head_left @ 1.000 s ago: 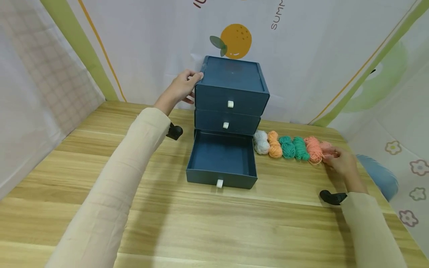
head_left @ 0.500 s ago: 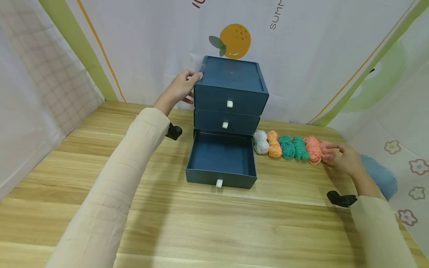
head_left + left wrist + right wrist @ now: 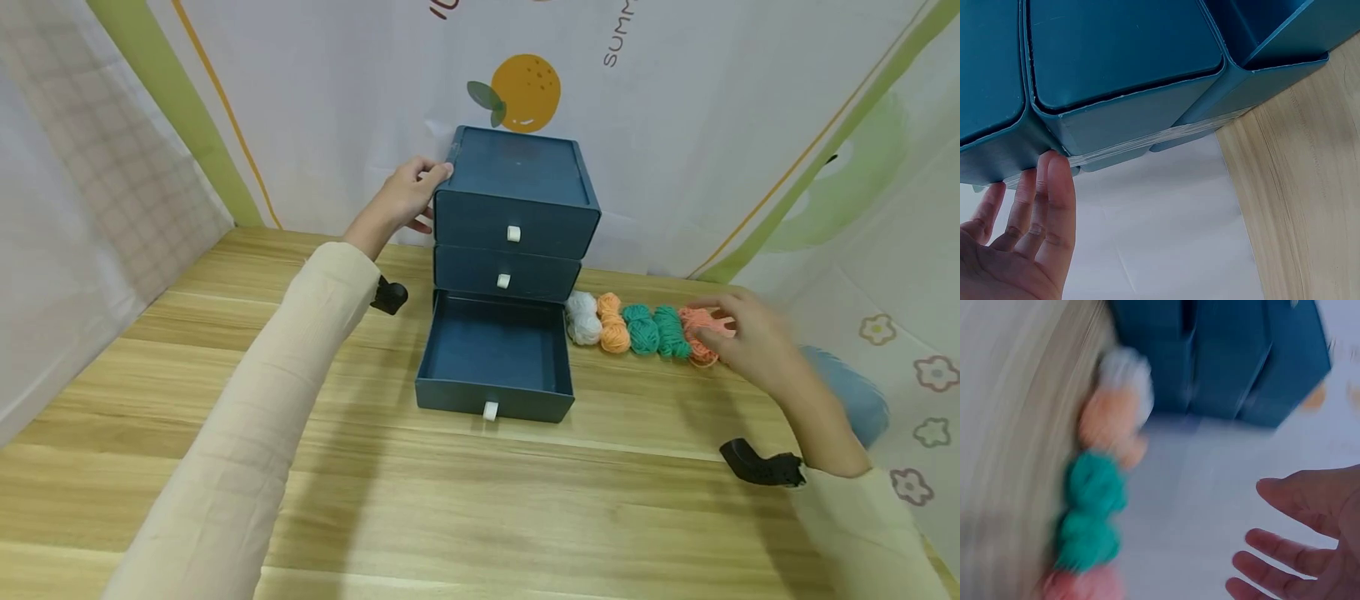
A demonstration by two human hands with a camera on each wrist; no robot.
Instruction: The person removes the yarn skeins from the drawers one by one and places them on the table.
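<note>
A dark blue cabinet (image 3: 517,171) with three stacked drawers stands at the back of the table. Its bottom drawer (image 3: 457,397) is pulled out and bare inside. My left hand (image 3: 405,196) rests on the cabinet's upper left side, thumb at the top edge; the left wrist view has its fingers (image 3: 1057,206) nearly straight against the wall. Right of the cabinet lies a row of small yarn skeins: white (image 3: 583,318), orange (image 3: 613,323), two green (image 3: 656,331) and coral (image 3: 699,333). Over the row's right end hovers my right hand (image 3: 750,342), fingers spread, holding nothing. It hides the pink skein.
Wood-grain table (image 3: 465,500) stretches in front of the drawer. A printed white curtain (image 3: 330,108) hangs close behind the cabinet and along both sides. Black wrist-camera mounts (image 3: 761,465) stick out near both cuffs. The right wrist view is blurred.
My right hand first touches the pink skein at the row's end, then comes off it, lifting and shifting left over the coral one. My left hand and the drawer stay put.
</note>
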